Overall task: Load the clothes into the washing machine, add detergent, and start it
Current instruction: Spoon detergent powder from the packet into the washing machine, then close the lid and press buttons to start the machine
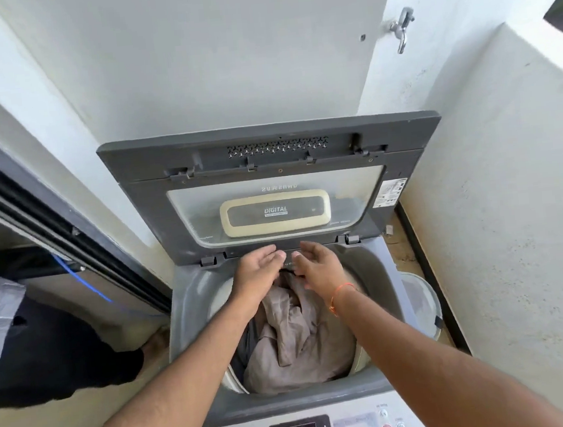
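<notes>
While the lid (274, 186) stands propped against the wall to keep the drum free, the left hand (256, 274) and right hand (316, 266) hover with relaxed fingers, grasping nothing, over the beige clothes (295, 336) heaped inside the washing machine (194, 325), seemingly after dropping them.

washer (191, 291) top looks like matt grey plastic, lid window (205, 220) glossy, clothes (296, 342) soft crumpled beige cloth, walls (494, 192) rough-ish paint.
</notes>
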